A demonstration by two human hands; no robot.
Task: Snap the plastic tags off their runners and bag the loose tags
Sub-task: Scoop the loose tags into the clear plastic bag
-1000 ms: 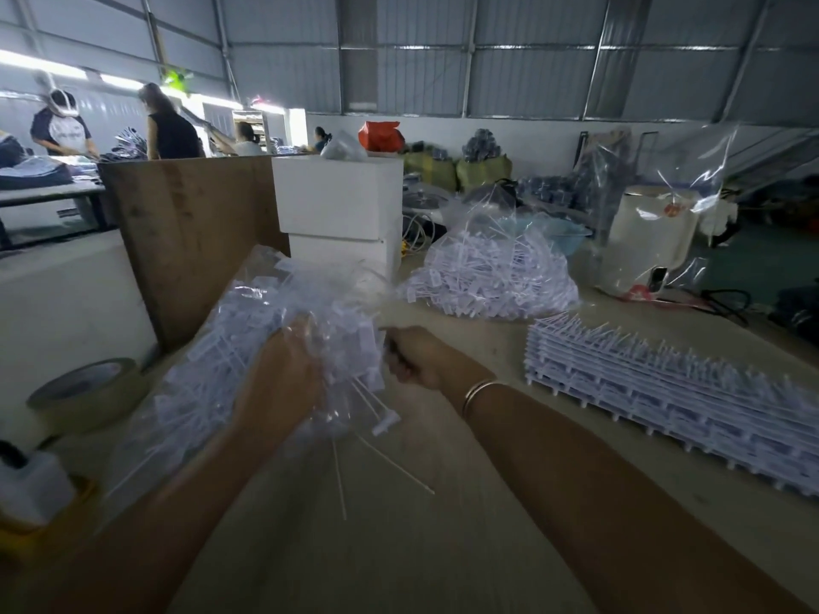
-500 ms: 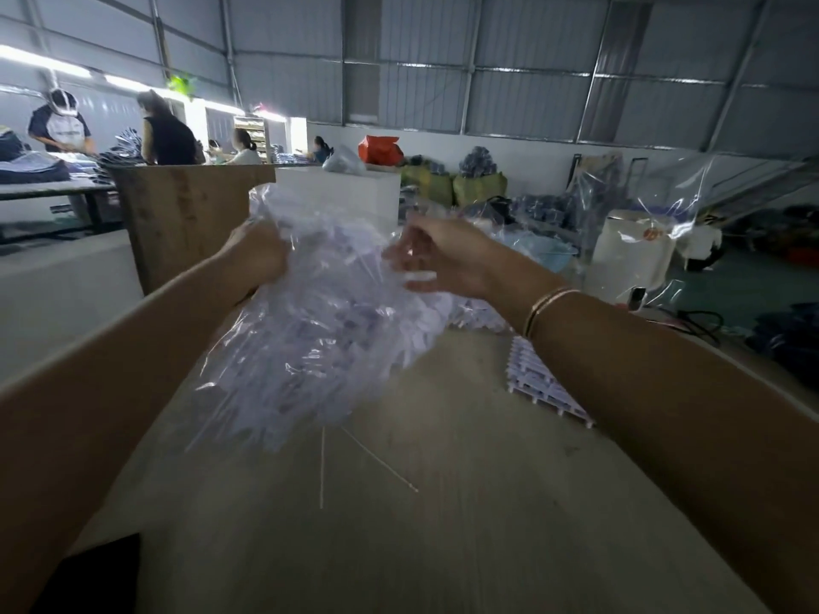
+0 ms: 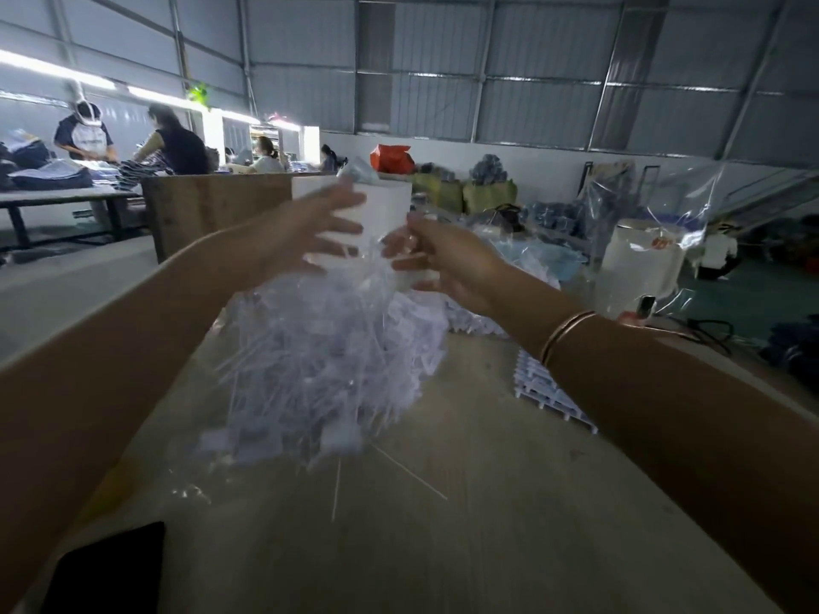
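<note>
A clear plastic bag of loose white tags (image 3: pixel 328 361) hangs in the air over the wooden table (image 3: pixel 465 551). My right hand (image 3: pixel 443 263) pinches the bag's top edge. My left hand (image 3: pixel 319 228) is blurred beside it, fingers spread, its lowest fingers at the bag's mouth. A stack of white runners with tags (image 3: pixel 549 396) lies on the table under my right forearm, mostly hidden. Behind the bag sits a pile of loose tags (image 3: pixel 474 319). Two thin plastic stems (image 3: pixel 407 474) lie on the table below the bag.
A dark flat phone-like object (image 3: pixel 106 569) lies at the near left edge. A wooden board (image 3: pixel 212 210) and a white box (image 3: pixel 390 206) stand behind my hands. A white pot in clear wrap (image 3: pixel 642 268) stands at the right. People work at far tables.
Both hands lifted the bag from table height to chest height. My left hand's fingers have spread apart from their grip on the bag's edge, and the bag now hangs lower beneath my hands.
</note>
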